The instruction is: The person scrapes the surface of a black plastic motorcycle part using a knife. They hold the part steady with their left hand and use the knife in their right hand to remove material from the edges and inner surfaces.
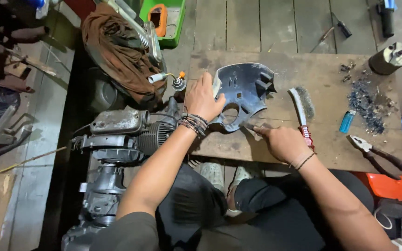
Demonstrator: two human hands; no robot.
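Left hand steadies dark, curved plastic cover with cutouts.

Light falls from above onto the wooden board, bright at the centre. The left side and bottom sink into dim shadow. The engine carries soft glints. Edges bend slightly from a wide lens, and fine detail looks soft, a little smeared.
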